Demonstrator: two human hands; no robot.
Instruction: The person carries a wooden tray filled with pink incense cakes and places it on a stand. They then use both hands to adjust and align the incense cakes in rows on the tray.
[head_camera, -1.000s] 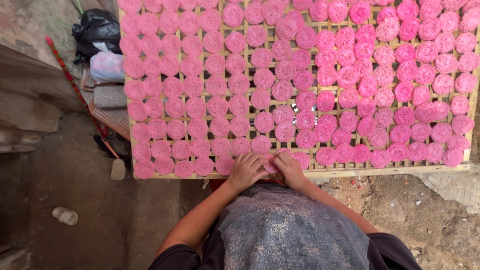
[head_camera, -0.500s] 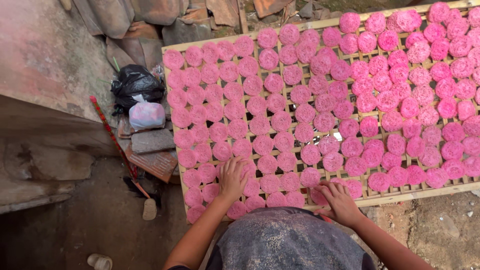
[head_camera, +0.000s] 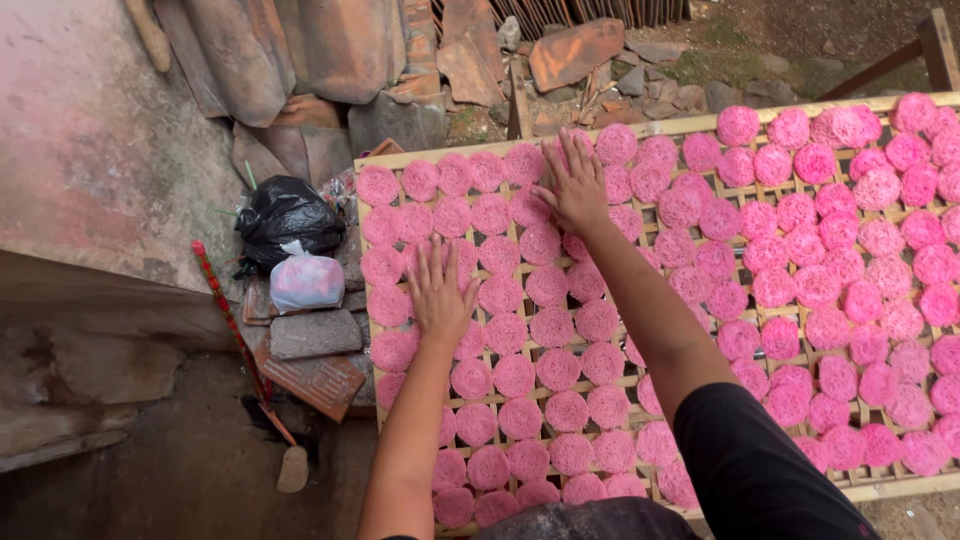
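Your left hand (head_camera: 440, 295) lies flat with spread fingers on the pink discs (head_camera: 560, 340) near the rack (head_camera: 640, 128) left edge, and your right hand (head_camera: 575, 190), also flat and empty, reaches farther toward the far rim.

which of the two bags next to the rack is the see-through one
The lower bag, pale and translucent with pink showing inside. It sits just below and against the black bag, which is opaque, left of the bamboo rack.

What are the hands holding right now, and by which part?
Nothing is held. The left hand and right hand lie flat, fingers spread, palms down on the pink round discs spread over the bamboo rack.
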